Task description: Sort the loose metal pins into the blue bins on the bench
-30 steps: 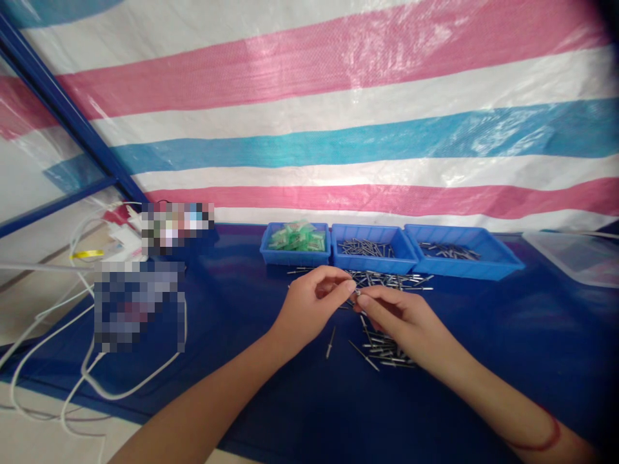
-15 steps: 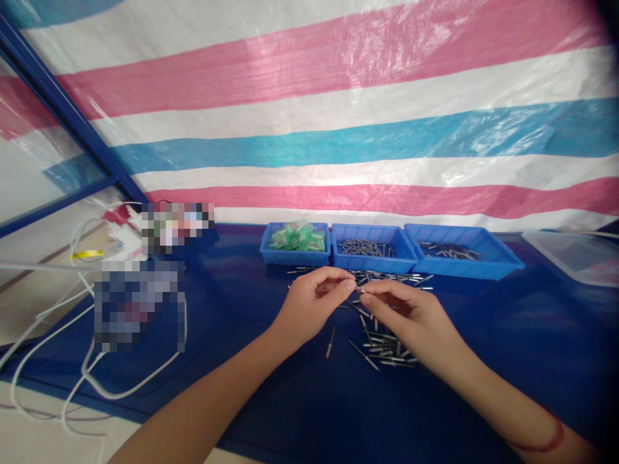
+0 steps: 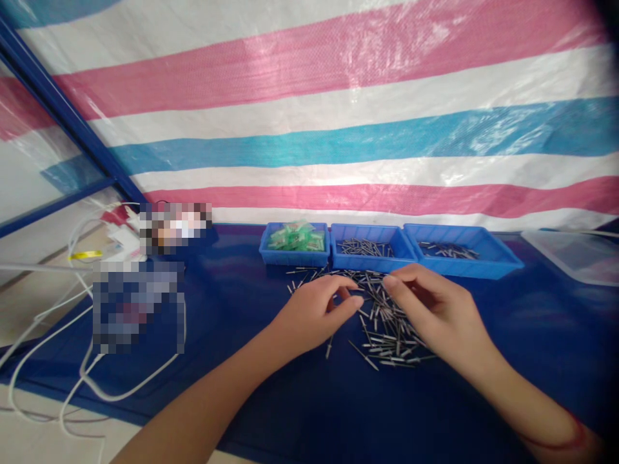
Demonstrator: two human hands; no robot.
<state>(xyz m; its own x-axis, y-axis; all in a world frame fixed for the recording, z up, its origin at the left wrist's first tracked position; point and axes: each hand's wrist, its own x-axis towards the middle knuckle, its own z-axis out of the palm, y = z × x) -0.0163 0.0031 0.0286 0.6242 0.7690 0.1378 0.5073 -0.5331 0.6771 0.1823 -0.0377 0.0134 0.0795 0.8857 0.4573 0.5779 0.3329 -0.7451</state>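
Observation:
Loose blind rivets (image 3: 391,319) lie heaped on the blue table under and between my hands. My left hand (image 3: 322,309) is at the left side of the heap, its thumb and forefinger apart with nothing visible between them. On the other side, my right hand (image 3: 435,312) hovers over the heap's right part, thumb and fingers drawn together. Whatever those fingers hold is hidden. Just behind my hands, a middle blue bin (image 3: 374,263) has many rivets inside, and a right blue bin (image 3: 467,267) has a smaller pile.
A left blue bin (image 3: 294,259) holds small green-and-clear packets (image 3: 297,238). A clear plastic container (image 3: 570,258) is at the far right. White cables (image 3: 87,361) trail over the table's left side. A striped plastic sheet (image 3: 338,148) hangs behind.
My hands have parted from a fingertip meeting over the rivets. The right moved right and a little nearer the right bin; the left hand's fingers opened.

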